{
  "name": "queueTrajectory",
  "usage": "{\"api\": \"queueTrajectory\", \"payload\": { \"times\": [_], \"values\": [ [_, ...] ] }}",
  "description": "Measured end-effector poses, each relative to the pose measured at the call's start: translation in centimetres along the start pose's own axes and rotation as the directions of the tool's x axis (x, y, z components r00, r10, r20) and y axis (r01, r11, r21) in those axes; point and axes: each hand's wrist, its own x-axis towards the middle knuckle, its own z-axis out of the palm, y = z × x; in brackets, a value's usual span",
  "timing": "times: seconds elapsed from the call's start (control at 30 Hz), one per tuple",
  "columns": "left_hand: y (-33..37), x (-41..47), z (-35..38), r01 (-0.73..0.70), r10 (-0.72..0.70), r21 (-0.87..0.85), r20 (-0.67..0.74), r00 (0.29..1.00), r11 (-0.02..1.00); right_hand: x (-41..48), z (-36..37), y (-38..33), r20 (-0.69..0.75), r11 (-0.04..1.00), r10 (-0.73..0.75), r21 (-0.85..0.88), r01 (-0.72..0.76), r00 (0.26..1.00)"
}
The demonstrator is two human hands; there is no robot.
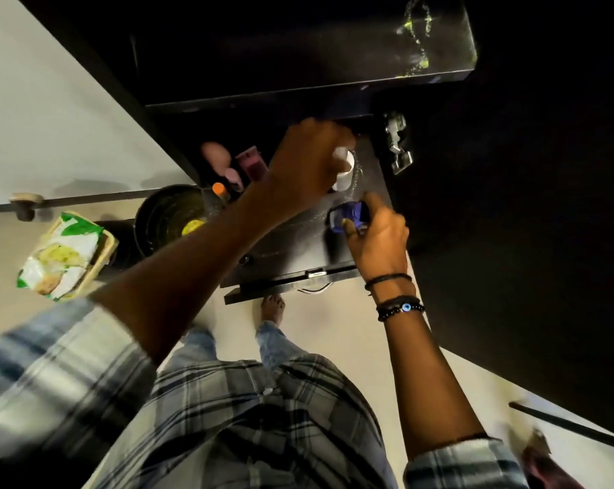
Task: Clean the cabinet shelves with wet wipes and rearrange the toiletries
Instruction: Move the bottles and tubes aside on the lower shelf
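On the dark cabinet shelf (291, 248), near its back right corner, the left hand (305, 164) grasps a white bottle (345, 171) from above. Just in front of it, the right hand (379, 238) holds a blue jar (348, 215) with curled fingers and thumb. At the left of the same shelf a pink bottle (215, 157), a dark red tube (252, 164) and an orange cap (219, 189) are close together, and further left, outside the cabinet, are a black bowl (164, 213) and a green and white packet (65, 255).
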Motion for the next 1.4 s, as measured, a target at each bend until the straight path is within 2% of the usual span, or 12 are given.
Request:
{"api": "queueTrajectory", "payload": {
  "times": [0.07,0.13,0.27,0.5,0.9,1.4],
  "values": [
    [-1.1,-2.4,-1.1,0.043,-0.045,-0.05,-0.035,0.998,0.998,-1.1,0.5,-1.0,0.041,0.997,-0.064,0.036,0.062,0.997],
    [-2.8,-4.4,-1.6,0.027,-0.029,-0.069,-0.028,0.999,0.997,-2.0,1.0,-2.1,0.074,0.993,-0.109,0.059,0.104,0.991],
    [-5.7,-5.8,-1.6,0.045,-0.047,0.039,0.047,0.998,0.998,-2.9,2.4,-3.9,0.135,0.988,-0.153,0.009,0.153,0.979],
    [-7.2,-6.2,-1.3,0.08,-0.088,0.088,0.09,0.992,0.993,-3.5,4.2,-5.2,0.233,0.976,-0.182,-0.074,0.204,0.955],
    [-7.4,-7.3,-1.8,0.173,-0.188,0.142,0.099,0.977,0.975,-4.1,5.7,-6.7,0.286,0.97,-0.221,-0.035,0.241,0.932],
    [-7.8,-8.9,-1.7,0.14,-0.142,0.039,0.05,0.989,0.989,-4.4,5.3,-7.1,0.295,0.97,-0.225,-0.018,0.241,0.929]
  ]
}}
